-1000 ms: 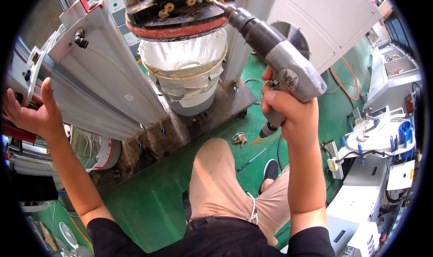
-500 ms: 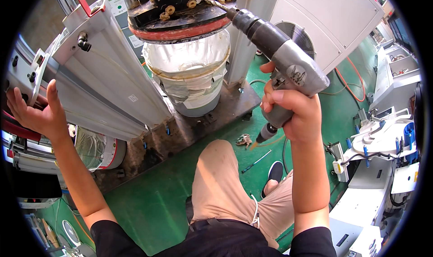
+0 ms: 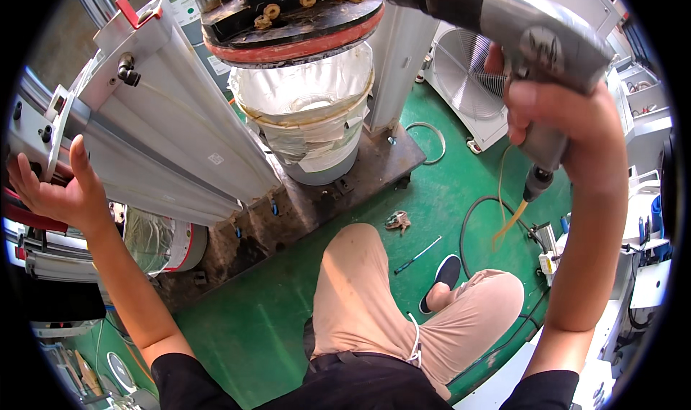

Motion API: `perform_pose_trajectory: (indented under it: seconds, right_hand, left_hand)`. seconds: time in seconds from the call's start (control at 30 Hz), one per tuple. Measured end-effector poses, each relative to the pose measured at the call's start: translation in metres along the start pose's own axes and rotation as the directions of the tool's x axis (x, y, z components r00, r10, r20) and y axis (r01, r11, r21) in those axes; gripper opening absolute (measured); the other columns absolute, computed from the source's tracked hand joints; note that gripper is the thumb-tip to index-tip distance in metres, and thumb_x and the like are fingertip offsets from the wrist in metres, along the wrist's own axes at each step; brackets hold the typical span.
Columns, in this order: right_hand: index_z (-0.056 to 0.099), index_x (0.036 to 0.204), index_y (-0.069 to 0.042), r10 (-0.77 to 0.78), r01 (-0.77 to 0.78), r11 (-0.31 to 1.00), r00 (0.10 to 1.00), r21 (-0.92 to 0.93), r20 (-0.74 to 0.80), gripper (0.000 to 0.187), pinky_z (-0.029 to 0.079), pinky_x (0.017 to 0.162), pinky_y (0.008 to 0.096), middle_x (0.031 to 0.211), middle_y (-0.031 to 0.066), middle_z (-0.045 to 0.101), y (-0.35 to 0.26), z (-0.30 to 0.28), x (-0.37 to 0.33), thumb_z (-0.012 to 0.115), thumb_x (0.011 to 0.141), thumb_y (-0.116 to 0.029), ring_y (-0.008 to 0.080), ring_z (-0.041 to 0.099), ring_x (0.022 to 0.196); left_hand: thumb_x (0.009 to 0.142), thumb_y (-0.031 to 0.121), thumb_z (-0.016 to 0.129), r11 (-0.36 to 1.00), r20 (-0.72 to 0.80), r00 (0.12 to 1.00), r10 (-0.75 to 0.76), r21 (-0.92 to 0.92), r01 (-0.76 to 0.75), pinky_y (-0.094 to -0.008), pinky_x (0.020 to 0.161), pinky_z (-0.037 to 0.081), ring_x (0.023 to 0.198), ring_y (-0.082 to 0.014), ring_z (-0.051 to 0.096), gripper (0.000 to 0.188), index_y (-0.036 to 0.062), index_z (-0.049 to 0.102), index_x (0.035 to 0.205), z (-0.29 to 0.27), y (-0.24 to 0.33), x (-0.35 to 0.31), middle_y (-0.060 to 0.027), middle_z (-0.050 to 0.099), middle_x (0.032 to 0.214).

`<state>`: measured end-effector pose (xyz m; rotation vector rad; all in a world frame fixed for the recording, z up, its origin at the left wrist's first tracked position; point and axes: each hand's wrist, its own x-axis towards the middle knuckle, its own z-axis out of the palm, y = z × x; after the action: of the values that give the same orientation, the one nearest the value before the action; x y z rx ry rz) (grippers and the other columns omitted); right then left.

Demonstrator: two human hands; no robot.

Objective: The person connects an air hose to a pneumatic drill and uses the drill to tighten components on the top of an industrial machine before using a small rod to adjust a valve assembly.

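My right hand point(image 3: 576, 119) is wrapped round the pistol grip of a grey-black air drill point(image 3: 504, 14), held up at the upper right with a finger by the trigger. A yellowish hose point(image 3: 512, 223) hangs from the base of its grip. The chuck points left, level with a black round plate point(image 3: 302, 18) that carries a red ring and several brass-coloured fittings; the bit is barely visible at the picture's top edge. Below the plate stands a bucket point(image 3: 320, 169) with a white liner. My left hand point(image 3: 65, 194) is open, palm up, beside the metal bracket at the far left, holding nothing.
A tall grey metal column point(image 3: 187, 115) rises left of the bucket. The stained steel base point(image 3: 288, 226) edges the green floor, where a screwdriver point(image 3: 417, 255) and a crumpled rag point(image 3: 398, 221) lie. A fan unit point(image 3: 468, 72) and coiled hoses are to the right.
My right hand has swung the drill right and up, and the drill now lies flatter. Its bit has drawn away from the fitting on the plate. My left hand stays nearly in place.
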<state>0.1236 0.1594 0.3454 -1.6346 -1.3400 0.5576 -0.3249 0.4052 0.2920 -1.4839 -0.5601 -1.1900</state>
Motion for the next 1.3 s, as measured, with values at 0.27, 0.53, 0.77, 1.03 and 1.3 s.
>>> perform_pose_trajectory:
  seconds: [0.27,0.53,0.77,1.03,1.3]
  right_hand:
    - [0.068,0.105,0.002,0.101,-0.097,0.916,0.995,0.389,0.010,0.033,0.048,0.061,0.0272,0.092,0.0053,0.067,0.026,0.006,-0.004,0.070,0.074,-0.009,0.0133,0.060,0.065]
    - [0.067,0.108,-0.001,0.084,-0.047,0.899,0.994,0.436,-0.065,0.030,0.048,0.064,0.0259,0.097,0.0015,0.066,0.041,0.036,-0.024,0.072,0.079,-0.003,0.0105,0.060,0.071]
    - [0.064,0.118,-0.002,0.055,-0.022,0.860,0.997,0.509,-0.049,0.040,0.050,0.066,0.0244,0.101,0.0011,0.066,0.061,0.051,-0.025,0.072,0.079,-0.002,0.0084,0.060,0.078]
    - [0.068,0.105,0.003,-0.099,0.169,0.905,0.976,0.391,-0.192,0.028,0.045,0.069,0.0238,0.084,-0.0014,0.062,0.078,0.086,-0.030,0.071,0.078,-0.004,0.0059,0.051,0.075]
    - [0.066,0.106,0.003,-0.006,0.077,0.889,0.988,0.452,-0.156,0.030,0.046,0.067,0.0251,0.084,0.0014,0.062,0.076,0.085,-0.033,0.070,0.077,-0.004,0.0086,0.055,0.073]
  left_hand:
    - [0.080,0.052,0.081,0.995,0.054,0.994,-0.100,-0.009,0.100,-0.0536,0.109,0.039,0.129,-0.0432,0.050,0.083,-0.0013,0.048,0.133,0.005,0.005,-0.011,-0.0248,0.053,0.138]
    - [0.080,0.052,0.081,0.990,0.031,0.991,-0.134,-0.032,0.135,-0.0541,0.109,0.038,0.130,-0.0419,0.049,0.082,-0.0001,0.048,0.134,0.003,0.012,-0.007,-0.0233,0.052,0.139]
    - [0.081,0.054,0.079,0.997,0.015,0.997,-0.071,-0.034,0.071,-0.0560,0.111,0.036,0.131,-0.0429,0.048,0.082,0.0003,0.048,0.133,0.003,0.011,-0.001,-0.0212,0.052,0.140]
    - [0.081,0.054,0.079,0.995,0.009,0.996,-0.088,-0.036,0.089,-0.0566,0.111,0.035,0.131,-0.0435,0.047,0.081,0.0005,0.048,0.133,0.003,0.014,-0.003,-0.0204,0.052,0.140]
    - [0.080,0.052,0.081,0.996,0.007,0.997,-0.076,-0.038,0.076,-0.0560,0.111,0.035,0.131,-0.0421,0.047,0.081,0.0000,0.048,0.133,0.003,0.015,-0.003,-0.0198,0.053,0.139]
